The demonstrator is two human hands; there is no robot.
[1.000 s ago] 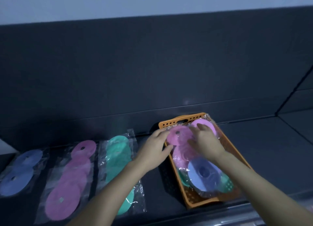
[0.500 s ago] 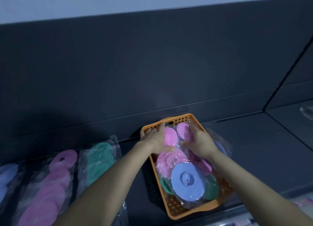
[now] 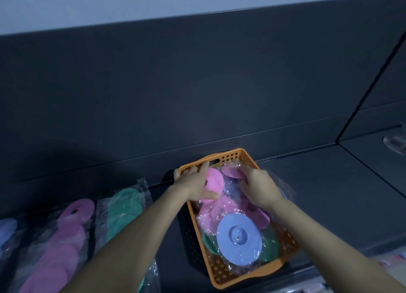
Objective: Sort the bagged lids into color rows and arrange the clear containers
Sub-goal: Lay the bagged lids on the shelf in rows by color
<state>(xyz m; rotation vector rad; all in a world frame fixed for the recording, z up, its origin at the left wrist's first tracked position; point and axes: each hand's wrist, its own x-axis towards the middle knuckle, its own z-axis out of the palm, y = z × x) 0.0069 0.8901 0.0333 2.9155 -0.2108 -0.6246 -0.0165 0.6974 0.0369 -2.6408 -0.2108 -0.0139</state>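
Head view: left hand (image 3: 194,183) is pinching a bagged round pink lid (image 3: 214,181), right hand (image 3: 260,188) is clutching its crinkly clear film (image 3: 235,163). It looks light and slippery, so bunching it seems safest.

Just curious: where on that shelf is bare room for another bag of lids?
Widest bare shelf: right of the orange basket, toward the corner. A narrow strip separates basket and green row; beyond it, pink row and blue row crowd close. Left hand and right hand grip pink lids in the full basket.
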